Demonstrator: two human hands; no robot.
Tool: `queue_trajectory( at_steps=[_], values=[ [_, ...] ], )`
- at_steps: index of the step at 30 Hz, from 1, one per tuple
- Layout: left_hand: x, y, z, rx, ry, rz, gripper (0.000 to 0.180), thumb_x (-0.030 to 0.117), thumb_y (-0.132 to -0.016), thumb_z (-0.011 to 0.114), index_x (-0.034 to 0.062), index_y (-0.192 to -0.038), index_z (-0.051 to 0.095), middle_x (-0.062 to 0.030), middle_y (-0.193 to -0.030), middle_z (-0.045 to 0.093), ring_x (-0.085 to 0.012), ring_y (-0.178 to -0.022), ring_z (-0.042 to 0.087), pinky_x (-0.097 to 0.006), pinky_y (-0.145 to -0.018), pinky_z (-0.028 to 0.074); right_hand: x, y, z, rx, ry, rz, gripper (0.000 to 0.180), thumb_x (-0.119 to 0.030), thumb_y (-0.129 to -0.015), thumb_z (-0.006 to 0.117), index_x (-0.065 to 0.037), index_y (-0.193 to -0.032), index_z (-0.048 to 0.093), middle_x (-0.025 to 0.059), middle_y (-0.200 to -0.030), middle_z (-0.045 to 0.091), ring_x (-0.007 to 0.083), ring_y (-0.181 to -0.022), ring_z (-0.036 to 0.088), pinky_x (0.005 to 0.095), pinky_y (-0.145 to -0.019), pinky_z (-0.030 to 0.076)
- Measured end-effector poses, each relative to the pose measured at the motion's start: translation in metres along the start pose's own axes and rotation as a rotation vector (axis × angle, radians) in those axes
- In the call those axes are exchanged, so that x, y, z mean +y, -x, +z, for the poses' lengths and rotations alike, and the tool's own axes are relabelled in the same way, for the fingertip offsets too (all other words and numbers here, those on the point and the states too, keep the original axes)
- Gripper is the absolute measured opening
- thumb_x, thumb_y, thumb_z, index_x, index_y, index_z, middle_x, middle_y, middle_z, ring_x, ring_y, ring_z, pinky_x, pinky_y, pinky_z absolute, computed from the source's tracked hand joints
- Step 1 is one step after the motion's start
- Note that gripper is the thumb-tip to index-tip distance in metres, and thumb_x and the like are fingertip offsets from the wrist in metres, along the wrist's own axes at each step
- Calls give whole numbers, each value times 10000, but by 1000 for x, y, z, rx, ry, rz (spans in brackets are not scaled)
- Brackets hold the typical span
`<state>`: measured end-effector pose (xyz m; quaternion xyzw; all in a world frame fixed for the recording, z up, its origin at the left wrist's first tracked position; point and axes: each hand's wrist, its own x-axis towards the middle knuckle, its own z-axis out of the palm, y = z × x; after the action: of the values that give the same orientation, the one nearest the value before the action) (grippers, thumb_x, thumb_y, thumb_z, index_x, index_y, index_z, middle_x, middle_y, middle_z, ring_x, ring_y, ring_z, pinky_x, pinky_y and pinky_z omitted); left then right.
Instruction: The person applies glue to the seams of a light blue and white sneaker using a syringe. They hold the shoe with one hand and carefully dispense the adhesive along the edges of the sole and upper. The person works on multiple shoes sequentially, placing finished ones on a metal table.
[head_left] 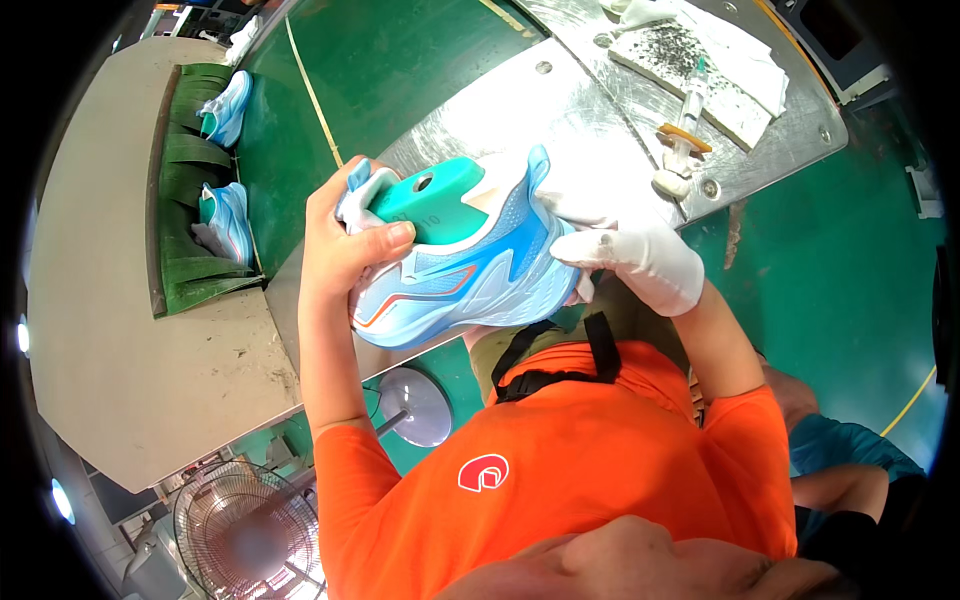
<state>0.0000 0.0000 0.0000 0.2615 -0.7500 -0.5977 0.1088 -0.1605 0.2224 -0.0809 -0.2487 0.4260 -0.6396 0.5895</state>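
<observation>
A light-blue and white running shoe [480, 285] with orange trim is held up in front of my chest, its side facing me. A teal shoe last [430, 200] fills its opening. My bare left hand [340, 240] is closed round the heel end, the thumb pressing by the collar and the last. My right hand [640, 260], in a white glove, grips the toe end, its thumb on the upper; some of its fingers are hidden behind the shoe.
Left, a conveyor with green flaps [190, 200] carries two similar shoes [225, 225]. On the metal table at right lie a syringe [692, 100] with a green tip and a speckled white block [690, 80]. A fan [250, 535] stands lower left; another person [850, 450] is lower right.
</observation>
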Motion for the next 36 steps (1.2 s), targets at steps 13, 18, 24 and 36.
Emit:
queue_trajectory(
  at_steps=[13, 18, 24, 36],
  values=[
    [-5, -2, 0, -9, -28, 57, 462, 248, -563, 841, 20, -875, 587, -6, -755, 549, -84, -675, 518, -216, -612, 401, 6, -2, -2, 27, -44, 62, 617, -193, -844, 702, 15, -1388, 499, 62, -640, 623, 89, -516, 557, 207, -474, 394],
    [-6, -1, 0, 4, -34, 59, 483, 252, -555, 844, 14, -897, 599, -16, -774, 573, -91, -693, 538, -214, -635, 420, 6, -4, -4, 15, -53, 80, 651, -218, -827, 707, 20, -1392, 487, 75, -614, 603, 105, -481, 537, 223, -448, 368],
    [-3, -1, 0, -14, -48, 48, 488, 244, -557, 844, 12, -916, 609, -21, -790, 590, -94, -703, 553, -214, -649, 433, 4, -3, -3, 38, -74, 108, 648, -218, -815, 716, 33, -1373, 500, 75, -638, 602, 107, -492, 538, 234, -450, 370],
    [-4, -2, 1, -14, -38, 31, 489, 240, -555, 845, 15, -924, 615, -13, -792, 590, -90, -702, 556, -214, -642, 436, 0, -5, -3, 4, -87, 91, 660, -192, -822, 709, 65, -1381, 470, 77, -739, 629, 116, -534, 573, 234, -484, 410]
  ],
)
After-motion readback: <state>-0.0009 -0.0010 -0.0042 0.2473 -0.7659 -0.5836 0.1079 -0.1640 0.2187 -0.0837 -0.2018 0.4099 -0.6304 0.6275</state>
